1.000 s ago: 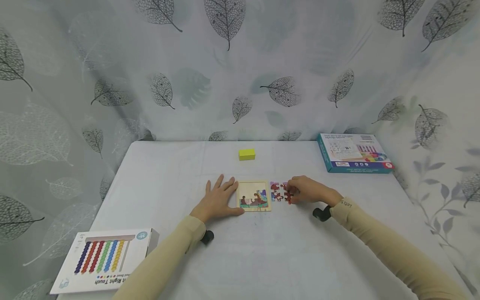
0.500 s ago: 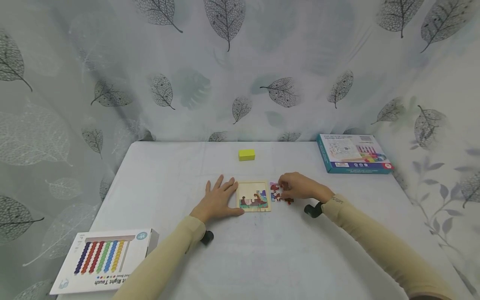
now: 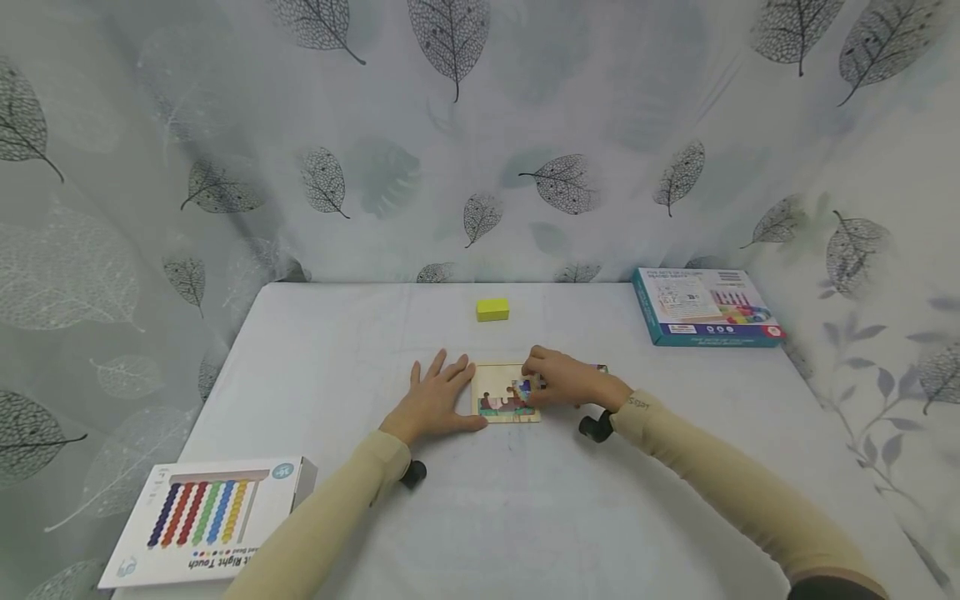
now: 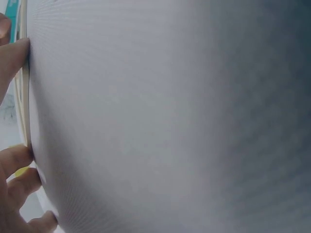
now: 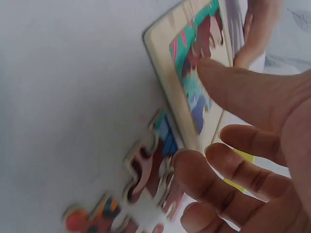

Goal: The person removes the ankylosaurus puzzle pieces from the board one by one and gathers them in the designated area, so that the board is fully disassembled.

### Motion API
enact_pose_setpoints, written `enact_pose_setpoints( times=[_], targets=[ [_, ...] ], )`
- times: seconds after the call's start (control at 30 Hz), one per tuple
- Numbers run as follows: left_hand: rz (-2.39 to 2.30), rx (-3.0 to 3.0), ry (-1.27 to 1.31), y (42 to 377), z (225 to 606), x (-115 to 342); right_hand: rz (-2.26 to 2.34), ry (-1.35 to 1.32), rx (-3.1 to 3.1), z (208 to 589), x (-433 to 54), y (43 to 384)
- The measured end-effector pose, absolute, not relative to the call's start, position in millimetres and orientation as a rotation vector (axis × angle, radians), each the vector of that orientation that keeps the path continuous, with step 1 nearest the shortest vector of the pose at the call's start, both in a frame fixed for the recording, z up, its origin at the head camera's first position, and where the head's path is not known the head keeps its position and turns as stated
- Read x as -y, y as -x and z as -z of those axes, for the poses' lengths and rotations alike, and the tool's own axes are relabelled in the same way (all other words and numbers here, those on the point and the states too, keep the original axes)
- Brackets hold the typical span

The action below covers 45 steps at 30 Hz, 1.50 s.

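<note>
A wooden puzzle tray (image 3: 495, 418), partly filled along its bottom and right, lies flat mid-table. My left hand (image 3: 433, 404) rests at its left side with fingers spread; thumb and index fingertip touch the tray's edge. Over the tray's right part is my right hand (image 3: 567, 379), half hiding it. In the right wrist view, its thumb (image 5: 228, 85) touches the pieces in the tray, the other fingers lie loosely curled apart from it, and nothing shows between them. Loose puzzle pieces (image 5: 150, 170) lie beside the tray, mostly hidden under the right hand in the head view.
A yellow block (image 3: 492, 310) stands behind the tray. At the back right lies a teal-edged box (image 3: 708, 307); a white box with a bead picture (image 3: 206, 521) lies at the front left. Leaf-patterned cloth (image 3: 480, 167) hangs behind the table.
My right hand has moved left, from the loose pieces to over the tray's right part. The left hand has stayed at the tray's left edge.
</note>
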<state>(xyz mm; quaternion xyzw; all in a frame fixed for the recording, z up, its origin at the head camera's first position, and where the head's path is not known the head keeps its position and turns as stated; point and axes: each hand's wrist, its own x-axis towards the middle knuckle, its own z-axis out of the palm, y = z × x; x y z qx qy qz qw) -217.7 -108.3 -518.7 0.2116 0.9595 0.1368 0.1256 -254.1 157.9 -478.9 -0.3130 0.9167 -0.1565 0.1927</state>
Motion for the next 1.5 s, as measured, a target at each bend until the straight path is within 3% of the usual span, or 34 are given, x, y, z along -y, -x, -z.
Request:
enact_pose_setpoints(
  times=[1.5],
  targets=[
    [-0.433,-2.799,-0.633,219.2,522.5,110.7,0.221,0.557,-2.452,478.3,-104.9,280.9]
  ],
)
